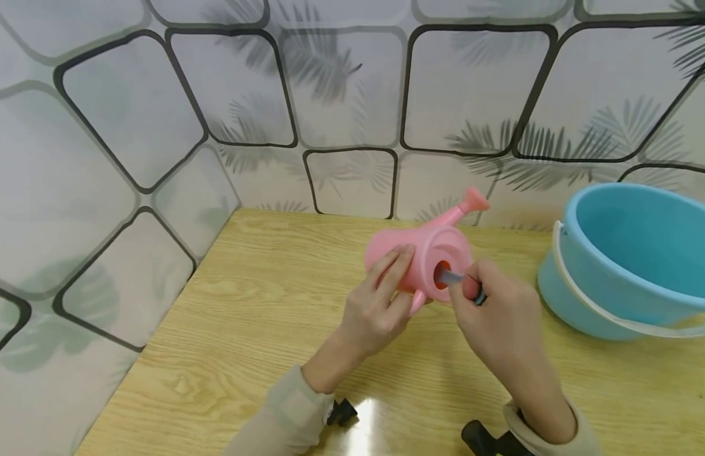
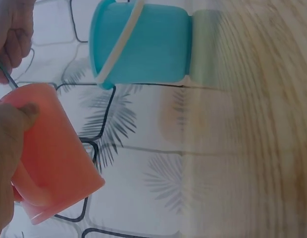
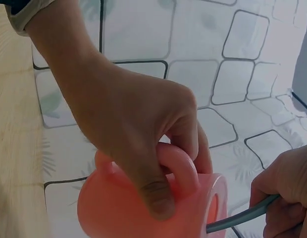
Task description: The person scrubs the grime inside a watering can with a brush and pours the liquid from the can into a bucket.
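Note:
A pink watering can lies tilted on its side above the table, its spout pointing up to the right and its round opening turned toward the right hand. My left hand grips the can by its loop handle, thumb pressed along the body. In my right hand is a slim grey tool, its far end inside the opening. That end is hidden, so its kind cannot be told. Orange shows within the hole. The left wrist view shows the can's side.
A light blue bucket with a white handle stands at the right of the wooden table. Patterned wall covering rises behind the table and along its left side. Black straps with mounts sit at the wrists.

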Motion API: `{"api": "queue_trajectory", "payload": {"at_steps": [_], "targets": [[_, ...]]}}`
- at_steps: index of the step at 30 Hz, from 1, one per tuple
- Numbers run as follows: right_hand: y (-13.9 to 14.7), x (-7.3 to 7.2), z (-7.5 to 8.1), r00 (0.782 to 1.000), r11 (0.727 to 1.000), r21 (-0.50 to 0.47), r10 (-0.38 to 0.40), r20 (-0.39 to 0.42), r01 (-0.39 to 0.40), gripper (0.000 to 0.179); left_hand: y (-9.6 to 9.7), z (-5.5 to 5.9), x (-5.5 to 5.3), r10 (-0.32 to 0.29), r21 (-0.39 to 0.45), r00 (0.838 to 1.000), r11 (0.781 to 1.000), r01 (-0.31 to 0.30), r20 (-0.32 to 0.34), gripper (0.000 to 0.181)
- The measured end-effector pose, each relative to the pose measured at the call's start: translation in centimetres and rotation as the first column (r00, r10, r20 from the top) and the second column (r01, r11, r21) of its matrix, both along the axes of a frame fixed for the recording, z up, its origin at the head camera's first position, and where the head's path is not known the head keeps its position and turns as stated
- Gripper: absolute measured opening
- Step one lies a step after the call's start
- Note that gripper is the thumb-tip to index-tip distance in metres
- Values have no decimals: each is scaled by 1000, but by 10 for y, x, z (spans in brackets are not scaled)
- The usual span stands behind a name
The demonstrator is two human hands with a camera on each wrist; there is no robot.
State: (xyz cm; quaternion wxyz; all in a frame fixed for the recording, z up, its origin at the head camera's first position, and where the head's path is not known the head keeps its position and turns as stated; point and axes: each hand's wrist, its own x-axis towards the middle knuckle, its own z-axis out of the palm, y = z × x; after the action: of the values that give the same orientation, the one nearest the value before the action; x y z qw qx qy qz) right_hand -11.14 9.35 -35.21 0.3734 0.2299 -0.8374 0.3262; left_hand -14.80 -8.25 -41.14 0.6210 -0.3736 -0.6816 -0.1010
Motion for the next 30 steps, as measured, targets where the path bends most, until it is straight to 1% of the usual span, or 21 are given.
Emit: {"api": "queue_trajectory", "payload": {"at_steps": [3, 6, 10, 12, 16, 21, 23, 25, 30], "targets": [[0, 0, 0, 999, 1000, 13, 3, -43, -3, 29, 1, 2, 1, -23, -2, 1000, 1000, 23, -17, 39], [0, 0, 1, 999, 1000, 23, 14, -49, -12, 29, 1, 4, 1, -44, -1, 999, 999, 44, -29, 39], [1, 4, 1, 998, 1000, 6, 0, -70, 0, 29, 1, 4, 1, -21, -3, 999, 1000, 21, -29, 40], [2, 6, 2, 998, 1000, 14, -10, -66, 11, 28, 1, 4, 1, -21, -6, 999, 1000, 21, -28, 40], [1, 3, 0, 999, 999, 45, -9, -49, 11, 27, 2, 5, 2, -46, -2, 998, 999, 45, -31, 39], [0, 4, -1, 996, 1000, 28, -6, -92, 8, 27, 0, 3, 1, -20, 7, 1000, 1000, 20, -22, 40], [0, 2, -3, 994, 999, 33, -6, -105, 10, 27, 1, 3, 1, -14, -4, 1000, 1000, 13, -23, 39], [-1, 1, -4, 995, 999, 48, -6, -102, 11, 26, 1, 2, 1, -20, -9, 1000, 1000, 20, -17, 38], [-1, 0, -5, 994, 999, 43, 5, -107, -1, 26, 0, 2, 0, 6, 1, 1000, 1000, -6, -4, 39]]}}
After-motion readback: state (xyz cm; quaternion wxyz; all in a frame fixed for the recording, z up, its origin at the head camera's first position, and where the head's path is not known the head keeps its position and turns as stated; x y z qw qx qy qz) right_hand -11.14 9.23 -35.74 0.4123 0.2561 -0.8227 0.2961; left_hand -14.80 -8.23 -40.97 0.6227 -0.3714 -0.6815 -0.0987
